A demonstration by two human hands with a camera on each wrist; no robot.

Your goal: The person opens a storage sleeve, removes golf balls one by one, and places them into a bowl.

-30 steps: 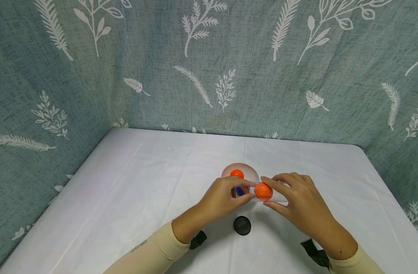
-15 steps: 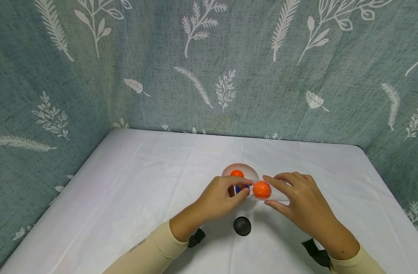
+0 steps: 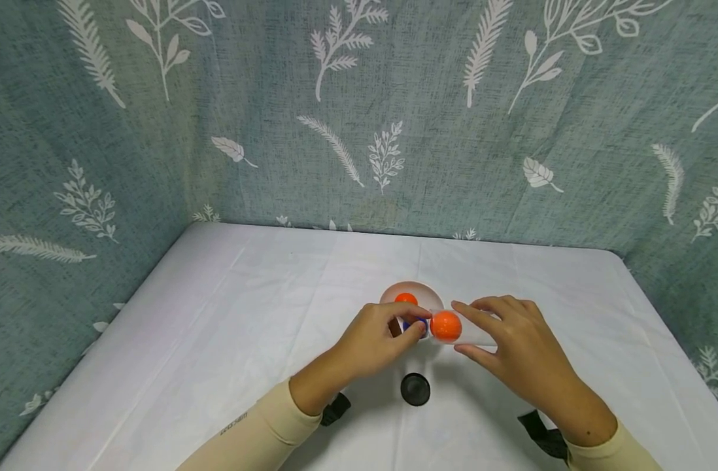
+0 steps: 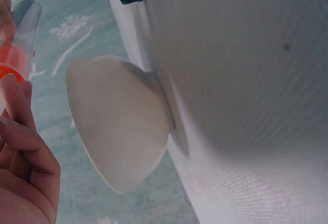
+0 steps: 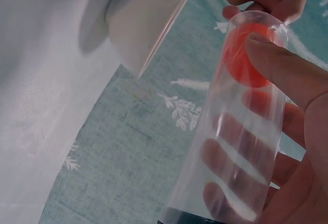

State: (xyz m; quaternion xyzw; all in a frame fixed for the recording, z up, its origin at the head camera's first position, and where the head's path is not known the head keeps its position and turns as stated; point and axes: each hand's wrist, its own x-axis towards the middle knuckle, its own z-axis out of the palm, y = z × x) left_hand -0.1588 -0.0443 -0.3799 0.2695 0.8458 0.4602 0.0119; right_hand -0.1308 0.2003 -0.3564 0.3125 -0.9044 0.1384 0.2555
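Note:
My right hand [image 3: 514,340] grips a clear plastic tube [image 5: 241,131], its thumb over an orange ball [image 5: 241,60] inside, close to the mouth. A dark cap closes the tube's other end in the right wrist view. My left hand [image 3: 371,340] is at the tube's mouth, fingers bent; whether they touch the ball is hard to tell. In the left wrist view those fingertips [image 4: 15,88] lie against the mouth. Behind this hand stands a pale bowl [image 3: 427,292] with another orange ball [image 3: 407,298]. Something blue [image 3: 414,325], partly hidden, shows between the left fingers.
A round black lid [image 3: 415,389] lies on the white-covered table [image 3: 265,314] in front of the hands. Dark straps [image 3: 337,409] sit by both wrists. A green leaf-patterned cloth [image 3: 259,98] hangs behind and to the sides.
The orange ball has shifted a little left in the tube towards its mouth. My left thumb and index finger have drawn slightly left. The right hand has barely moved.

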